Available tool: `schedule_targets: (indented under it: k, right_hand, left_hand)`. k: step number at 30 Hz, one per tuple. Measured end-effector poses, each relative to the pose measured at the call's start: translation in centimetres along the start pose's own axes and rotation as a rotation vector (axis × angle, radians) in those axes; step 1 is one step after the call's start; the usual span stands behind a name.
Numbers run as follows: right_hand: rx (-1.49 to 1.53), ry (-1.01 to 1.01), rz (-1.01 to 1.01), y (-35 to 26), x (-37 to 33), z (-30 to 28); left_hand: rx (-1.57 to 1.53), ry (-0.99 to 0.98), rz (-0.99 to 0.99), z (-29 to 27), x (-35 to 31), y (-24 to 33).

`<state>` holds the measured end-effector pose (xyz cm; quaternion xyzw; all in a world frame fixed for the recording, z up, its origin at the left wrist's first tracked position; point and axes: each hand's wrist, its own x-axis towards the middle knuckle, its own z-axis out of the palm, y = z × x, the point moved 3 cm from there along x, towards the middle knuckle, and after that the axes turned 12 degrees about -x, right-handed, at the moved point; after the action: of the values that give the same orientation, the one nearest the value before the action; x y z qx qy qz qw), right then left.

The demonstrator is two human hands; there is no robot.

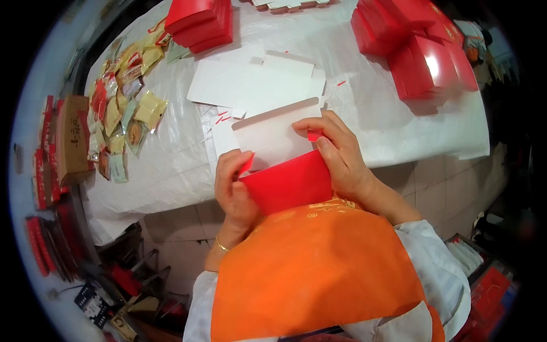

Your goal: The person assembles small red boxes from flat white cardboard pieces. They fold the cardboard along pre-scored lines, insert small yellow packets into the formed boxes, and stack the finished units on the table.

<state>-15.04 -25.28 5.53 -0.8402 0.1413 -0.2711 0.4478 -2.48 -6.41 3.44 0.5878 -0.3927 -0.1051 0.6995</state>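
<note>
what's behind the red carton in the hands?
Beyond the red carton, held by left hand and right hand: flat white card and small red scraps on the white-covered table. Whatever the carton covers is hidden.

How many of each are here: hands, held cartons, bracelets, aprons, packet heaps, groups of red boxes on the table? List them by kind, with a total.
Left hand, right hand: 2
Held red carton: 1
Gold bracelet: 1
Orange apron: 1
Packet heap: 1
Left red box group, right red box group: 2
Total: 8
</note>
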Motion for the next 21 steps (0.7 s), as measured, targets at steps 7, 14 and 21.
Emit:
schedule_targets:
  k: [7,14,21]
  right_hand:
    - [0.179,0.127,0.131,0.0,-1.1,0.7]
    - [0.024,0.106,-0.077,0.6,-1.2,0.6]
    - [0.018,0.06,-0.054,0.9,-1.4,0.6]
  left_hand:
    - [0.03,-0.037,-0.011,-0.5,0.7,0.0]
    - [-0.213,-0.112,0.072,-1.3,0.9,-1.4]
    - [-0.314,-0.331,0.019,-1.2,2.4,-0.6]
